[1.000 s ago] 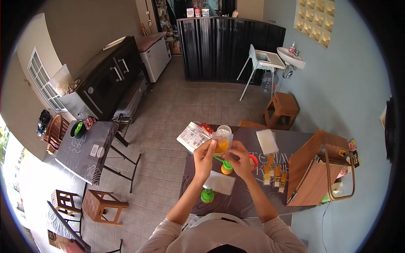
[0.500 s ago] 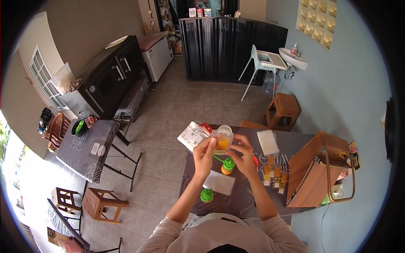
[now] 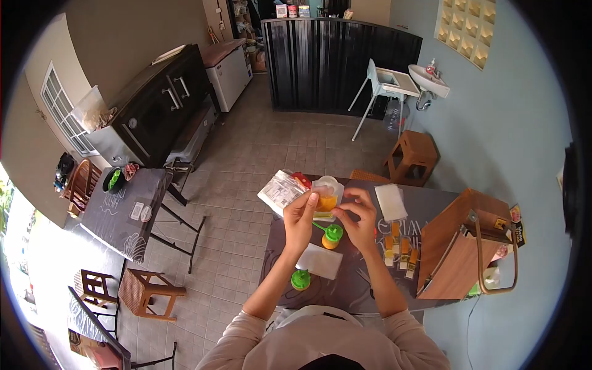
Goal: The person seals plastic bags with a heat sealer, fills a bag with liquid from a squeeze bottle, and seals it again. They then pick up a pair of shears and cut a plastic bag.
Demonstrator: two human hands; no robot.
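Note:
My left hand [image 3: 300,217] and my right hand [image 3: 359,216] together hold a small clear plastic bag with orange contents [image 3: 325,202] up above the dark table [image 3: 357,290]. The left fingers pinch its left edge, the right fingers its right edge. Just below the bag an orange bottle with a green cap [image 3: 332,235] stands on the table. A white napkin [image 3: 319,261] lies under my left wrist, and a second green-capped bottle [image 3: 301,279] stands at the near edge.
A printed packet [image 3: 280,190] and a white sheet [image 3: 390,201] lie at the table's far side. Several small orange bottles [image 3: 402,250] stand beside a wooden box with a metal handle [image 3: 468,246]. Stools, another dark table [image 3: 126,216] and a tiled floor lie to the left.
Both hands have drifted slightly away from me with the bag, and my right hand has risen to the bag's right edge, covering the red thing that showed beside it.

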